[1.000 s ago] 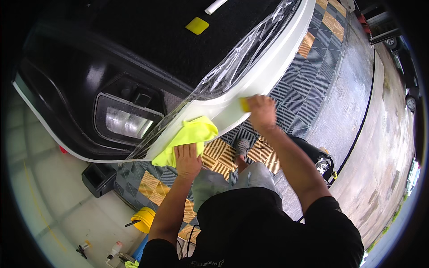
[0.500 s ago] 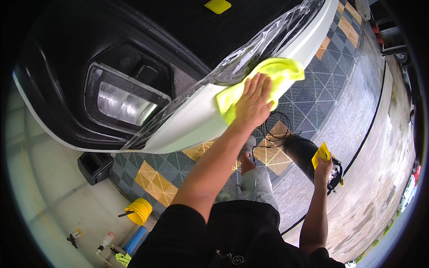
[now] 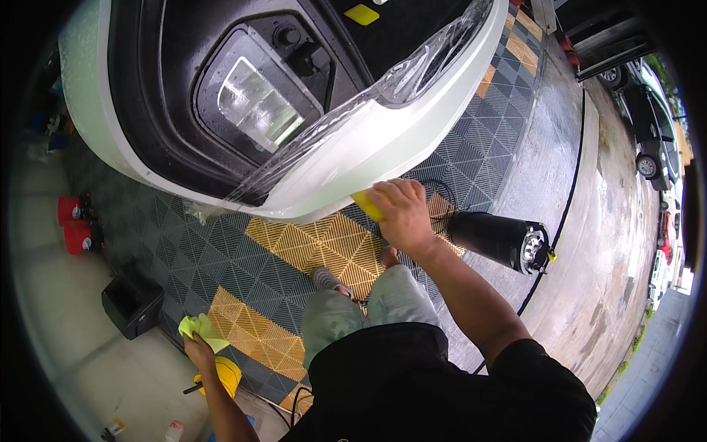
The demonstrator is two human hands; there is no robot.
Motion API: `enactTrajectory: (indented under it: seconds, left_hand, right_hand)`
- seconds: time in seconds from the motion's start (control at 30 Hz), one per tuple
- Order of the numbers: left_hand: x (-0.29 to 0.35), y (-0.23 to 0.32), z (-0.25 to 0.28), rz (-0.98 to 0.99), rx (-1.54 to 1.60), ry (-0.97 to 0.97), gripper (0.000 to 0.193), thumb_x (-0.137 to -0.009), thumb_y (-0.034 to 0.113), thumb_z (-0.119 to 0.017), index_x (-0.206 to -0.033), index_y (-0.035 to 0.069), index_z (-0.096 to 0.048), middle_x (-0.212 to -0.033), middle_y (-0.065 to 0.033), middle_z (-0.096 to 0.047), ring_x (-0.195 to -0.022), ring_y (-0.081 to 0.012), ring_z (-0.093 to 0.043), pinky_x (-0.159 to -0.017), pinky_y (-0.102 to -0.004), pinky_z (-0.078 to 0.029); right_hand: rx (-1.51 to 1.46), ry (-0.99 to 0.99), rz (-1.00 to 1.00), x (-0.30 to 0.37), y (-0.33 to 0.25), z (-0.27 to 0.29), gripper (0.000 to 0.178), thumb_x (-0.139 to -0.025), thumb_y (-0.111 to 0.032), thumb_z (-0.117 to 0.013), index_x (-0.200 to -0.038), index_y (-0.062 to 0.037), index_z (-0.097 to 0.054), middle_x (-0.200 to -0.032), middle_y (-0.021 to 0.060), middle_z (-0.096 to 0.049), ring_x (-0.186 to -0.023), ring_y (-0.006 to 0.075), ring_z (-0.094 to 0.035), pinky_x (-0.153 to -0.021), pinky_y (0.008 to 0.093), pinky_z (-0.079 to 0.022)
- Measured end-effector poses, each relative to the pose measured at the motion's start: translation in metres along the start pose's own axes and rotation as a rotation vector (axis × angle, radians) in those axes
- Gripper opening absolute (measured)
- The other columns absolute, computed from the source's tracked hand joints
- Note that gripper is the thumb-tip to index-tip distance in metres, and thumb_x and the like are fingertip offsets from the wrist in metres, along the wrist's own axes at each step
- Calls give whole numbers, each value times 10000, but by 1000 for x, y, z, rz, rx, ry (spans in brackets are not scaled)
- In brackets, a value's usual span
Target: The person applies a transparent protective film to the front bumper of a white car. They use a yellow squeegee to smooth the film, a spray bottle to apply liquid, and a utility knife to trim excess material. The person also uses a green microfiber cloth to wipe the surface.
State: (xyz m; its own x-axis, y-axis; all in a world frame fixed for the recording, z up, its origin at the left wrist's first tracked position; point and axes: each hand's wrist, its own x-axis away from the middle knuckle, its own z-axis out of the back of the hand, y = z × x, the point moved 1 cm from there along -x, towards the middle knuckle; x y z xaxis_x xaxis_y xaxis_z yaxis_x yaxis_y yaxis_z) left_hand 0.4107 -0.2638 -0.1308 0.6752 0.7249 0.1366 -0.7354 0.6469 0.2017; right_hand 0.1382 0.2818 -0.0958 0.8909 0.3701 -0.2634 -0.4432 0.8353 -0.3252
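My right hand [image 3: 405, 217] grips a flat yellow squeegee [image 3: 367, 205] at the lower edge of the glossy white car panel [image 3: 368, 162]. Its fingers are bent over the squeegee; whether the blade touches the panel I cannot tell. Clear film [image 3: 423, 62], wrinkled and loose, runs along the panel's inner edge. Away at the lower left, my left hand [image 3: 197, 353] is closed around a crumpled yellow-green cloth [image 3: 205, 330]. A second yellow squeegee [image 3: 361, 14] lies on the dark surface inside the car.
Grey and tan floor tiles [image 3: 324, 243] spread beneath the car. On the right lies a black cylindrical tank [image 3: 490, 239] with a hose. A yellow bucket [image 3: 227, 377], a black box [image 3: 132, 306] and red containers [image 3: 76, 234] stand left. Parked cars [image 3: 648, 125] line the far right.
My left hand has left the panel with the cloth and swung down to the lower left. My right hand has brought its squeegee from the right to the panel's edge. The view has shifted.
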Motion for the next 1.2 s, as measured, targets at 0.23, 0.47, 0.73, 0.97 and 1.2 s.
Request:
enactTrajectory:
  seconds: [0.23, 0.47, 0.73, 0.97, 1.2]
  left_hand:
    - [108, -51, -59, 97, 392, -318, 350, -976, 155, -462, -1226, -73, -549, -1039, -232, -659, -906, -339, -641, -818, -412, -483]
    - [174, 17, -81, 171, 486, -602, 367, -951, 166, -491, -1237, -52, -568, -1067, -215, -672, -969, -335, -649, -849, -403, -485]
    - [112, 197, -47, -337, 610, -393, 376, -939, 108, -504, -1260, -87, -525, -1160, -270, -623, -1021, -421, -627, -899, -458, -488]
    - [93, 432, -106, -1238, -58, -148, 576, -848, 259, -661, -1318, -37, -511, -1296, -241, -567, -1238, -411, -517, -1091, -560, -348]
    - [124, 663, -202, -1554, -45, -199, 539, -897, 314, -601, -1302, -33, -531, -1322, -218, -576, -1323, -361, -465, -1174, -492, -238]
  right_hand:
    - [174, 32, 184, -35, -74, -89, 445, -786, -135, -589, -1230, -111, -579, -1267, 93, -549, -1154, 298, -534, -979, 494, -400]
    - [87, 309, -89, -79, 31, -24, 402, -774, -14, -554, -1157, -112, -627, -1082, 82, -638, -981, 327, -569, -874, 476, -443]
    - [-4, 301, -438, -89, 54, -72, 438, -731, -39, -618, -1160, -125, -626, -1184, 87, -593, -1095, 294, -547, -926, 483, -430]
    - [-193, 394, -280, -40, 164, 11, 369, -744, 65, -605, -1092, -48, -649, -1064, 122, -641, -977, 344, -594, -892, 436, -476]
    - [-577, 549, -1215, 170, 248, 16, 340, -867, 81, -521, -1196, 31, -596, -1077, 128, -684, -1009, 195, -664, -898, 298, -507]
